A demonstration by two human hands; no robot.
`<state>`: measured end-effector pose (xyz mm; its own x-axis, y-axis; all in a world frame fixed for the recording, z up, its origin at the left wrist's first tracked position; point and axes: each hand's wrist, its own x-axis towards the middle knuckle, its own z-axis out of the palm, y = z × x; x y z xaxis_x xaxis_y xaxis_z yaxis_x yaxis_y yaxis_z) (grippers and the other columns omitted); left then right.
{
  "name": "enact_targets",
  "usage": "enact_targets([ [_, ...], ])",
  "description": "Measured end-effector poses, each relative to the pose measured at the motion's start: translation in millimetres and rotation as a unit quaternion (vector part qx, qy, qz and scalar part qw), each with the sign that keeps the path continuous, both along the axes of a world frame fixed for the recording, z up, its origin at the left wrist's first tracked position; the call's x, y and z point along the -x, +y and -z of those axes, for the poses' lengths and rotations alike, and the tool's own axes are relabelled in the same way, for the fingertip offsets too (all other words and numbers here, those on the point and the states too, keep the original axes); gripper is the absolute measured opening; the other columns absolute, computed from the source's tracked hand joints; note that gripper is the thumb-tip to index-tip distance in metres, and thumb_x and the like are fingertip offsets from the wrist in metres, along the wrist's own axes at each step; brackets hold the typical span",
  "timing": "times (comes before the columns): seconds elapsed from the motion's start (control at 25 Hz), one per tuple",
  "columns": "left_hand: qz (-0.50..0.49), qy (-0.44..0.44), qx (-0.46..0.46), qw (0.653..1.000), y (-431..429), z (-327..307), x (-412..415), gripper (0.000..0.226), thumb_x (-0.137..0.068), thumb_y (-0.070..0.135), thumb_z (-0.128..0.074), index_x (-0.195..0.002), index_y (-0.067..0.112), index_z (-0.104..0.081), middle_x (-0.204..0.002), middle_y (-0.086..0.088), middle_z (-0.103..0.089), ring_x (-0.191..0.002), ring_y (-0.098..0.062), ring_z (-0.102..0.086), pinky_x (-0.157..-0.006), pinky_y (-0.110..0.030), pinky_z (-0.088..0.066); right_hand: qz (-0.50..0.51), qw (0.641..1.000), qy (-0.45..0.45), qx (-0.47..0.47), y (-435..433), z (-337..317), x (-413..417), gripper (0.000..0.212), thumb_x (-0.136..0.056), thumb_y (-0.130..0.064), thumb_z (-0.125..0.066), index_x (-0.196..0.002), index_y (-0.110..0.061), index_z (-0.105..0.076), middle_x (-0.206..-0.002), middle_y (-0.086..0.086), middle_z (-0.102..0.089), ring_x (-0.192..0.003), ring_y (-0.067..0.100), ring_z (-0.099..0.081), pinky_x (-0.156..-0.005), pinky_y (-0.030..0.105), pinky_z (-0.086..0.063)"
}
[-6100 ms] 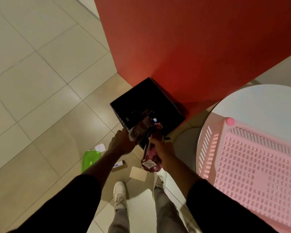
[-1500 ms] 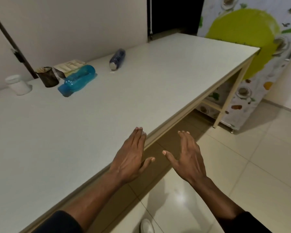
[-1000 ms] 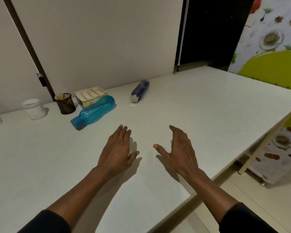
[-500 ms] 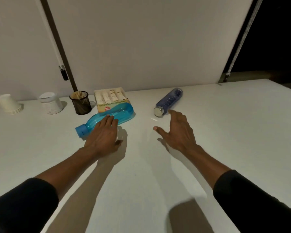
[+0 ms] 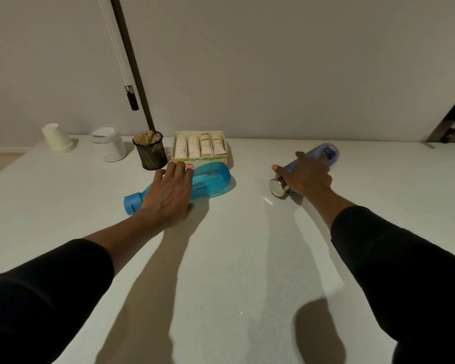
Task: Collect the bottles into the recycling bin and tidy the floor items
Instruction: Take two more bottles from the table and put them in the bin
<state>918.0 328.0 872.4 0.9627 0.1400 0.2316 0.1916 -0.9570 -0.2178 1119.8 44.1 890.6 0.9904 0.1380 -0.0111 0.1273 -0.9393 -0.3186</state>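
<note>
A light blue plastic bottle (image 5: 210, 182) lies on its side on the white table (image 5: 234, 258), its cap pointing left. My left hand (image 5: 168, 195) lies over its neck end, fingers across the top and thumb on the near side. To the right, a dark blue bottle (image 5: 327, 153) with a silver cap lies on its side, cap toward me. My right hand (image 5: 306, 177) is wrapped over its middle. Both bottles rest on the table. No recycling bin is in view.
Just behind the light blue bottle stands a box of sachets (image 5: 200, 147). Left of it are a black mesh cup of sticks (image 5: 150, 151), a white jar (image 5: 108, 144) and stacked paper cups (image 5: 57, 139). A dark pole (image 5: 132, 61) leans on the wall.
I turned from the floor bin to the table. Both hands reached forward: the left has settled further over the light blue bottle, and the right has closed over the dark blue bottle.
</note>
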Motion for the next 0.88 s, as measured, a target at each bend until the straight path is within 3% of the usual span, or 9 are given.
enact_targets([
  [0.16,-0.05,0.009,0.041,0.998,-8,-3,1,0.089,-0.081,0.042,-0.081,-0.15,0.017,-0.031,-0.144,-0.014,-0.041,-0.132,-0.032,-0.038,-0.106,-0.053,-0.049,0.024,1.0,0.015,0.001,9,6,-2,0.092,-0.078,-0.09,-0.049,-0.142,-0.024,-0.042,-0.152,0.027,-0.038,-0.137,0.05,-0.04,-0.1,0.054,-0.05],
  [0.32,-0.062,0.015,0.039,0.997,-4,2,19,0.081,-0.082,0.049,-0.078,-0.141,0.018,-0.031,-0.125,-0.009,-0.06,-0.112,-0.026,-0.056,-0.101,-0.046,-0.049,0.033,0.999,-0.006,-0.014,7,3,13,0.061,-0.087,-0.057,-0.067,-0.129,-0.018,-0.049,-0.122,0.018,-0.054,-0.112,0.04,-0.056,-0.08,0.042,-0.046],
  [0.4,-0.075,0.02,0.026,0.997,-6,0,33,0.081,-0.081,0.057,-0.075,-0.139,0.019,-0.033,-0.121,-0.007,-0.062,-0.107,-0.024,-0.056,-0.098,-0.043,-0.048,0.052,0.998,-0.01,-0.037,1,3,28,0.052,-0.085,-0.04,-0.073,-0.128,-0.02,-0.05,-0.131,0.021,-0.043,-0.111,0.041,-0.053,-0.082,0.044,-0.047],
  [0.52,-0.09,0.043,0.052,0.994,-11,-5,55,0.079,-0.082,0.062,-0.074,-0.138,0.023,-0.035,-0.122,-0.004,-0.063,-0.106,-0.022,-0.057,-0.096,-0.041,-0.047,0.068,0.993,-0.005,-0.098,0,7,56,0.049,-0.083,-0.028,-0.077,-0.126,-0.028,-0.054,-0.149,0.02,-0.025,-0.124,0.045,-0.043,-0.099,0.056,-0.047],
  [0.64,-0.106,0.025,0.102,0.989,-15,-17,90,0.073,-0.08,0.065,-0.074,-0.134,0.029,-0.042,-0.111,0.001,-0.067,-0.093,-0.017,-0.056,-0.083,-0.036,-0.043,-0.003,0.989,-0.05,-0.141,8,5,98,0.053,-0.085,-0.028,-0.076,-0.132,-0.029,-0.053,-0.152,0.02,-0.023,-0.13,0.047,-0.039,-0.104,0.06,-0.044],
  [0.88,-0.128,-0.061,0.069,0.987,-21,-39,186,0.071,-0.078,0.067,-0.073,-0.135,0.03,-0.05,-0.101,0.005,-0.067,-0.088,-0.017,-0.053,-0.077,-0.034,-0.038,-0.104,0.966,-0.112,-0.207,19,-9,191,0.064,-0.087,-0.029,-0.079,-0.144,-0.021,-0.05,-0.152,0.018,-0.029,-0.13,0.04,-0.041,-0.098,0.053,-0.05],
])
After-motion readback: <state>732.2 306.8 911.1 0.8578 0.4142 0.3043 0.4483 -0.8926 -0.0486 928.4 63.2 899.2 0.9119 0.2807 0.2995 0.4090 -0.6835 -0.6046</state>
